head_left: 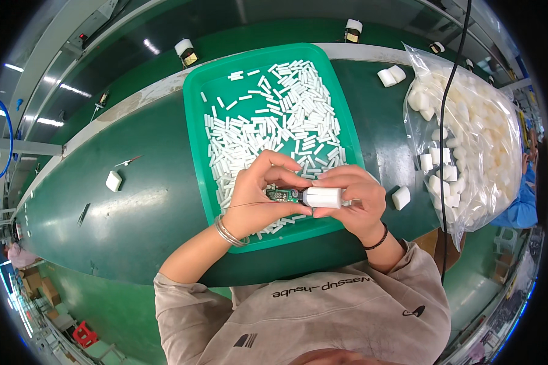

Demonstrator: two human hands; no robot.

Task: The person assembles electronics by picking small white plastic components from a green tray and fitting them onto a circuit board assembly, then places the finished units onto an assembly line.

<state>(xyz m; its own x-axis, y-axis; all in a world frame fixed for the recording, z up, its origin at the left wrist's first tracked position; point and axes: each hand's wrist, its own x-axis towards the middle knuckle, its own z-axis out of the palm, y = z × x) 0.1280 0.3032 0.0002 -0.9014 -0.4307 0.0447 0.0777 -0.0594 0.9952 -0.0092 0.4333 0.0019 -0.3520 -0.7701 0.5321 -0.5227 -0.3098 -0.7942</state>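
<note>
My left hand is closed round a small green circuit board. A white foam-like block sits against the board's right end, and my right hand grips it between thumb and fingers. Both hands meet over the near part of a green tray. Inside the tray lie a great many short white sticks, heaped mostly at the right and middle. The fingers hide how the block and board join.
A clear plastic bag full of white foam pieces lies at the right, with a black cable hanging before it. Loose white blocks rest on the green work surface. White-and-black assemblies stand beyond the tray.
</note>
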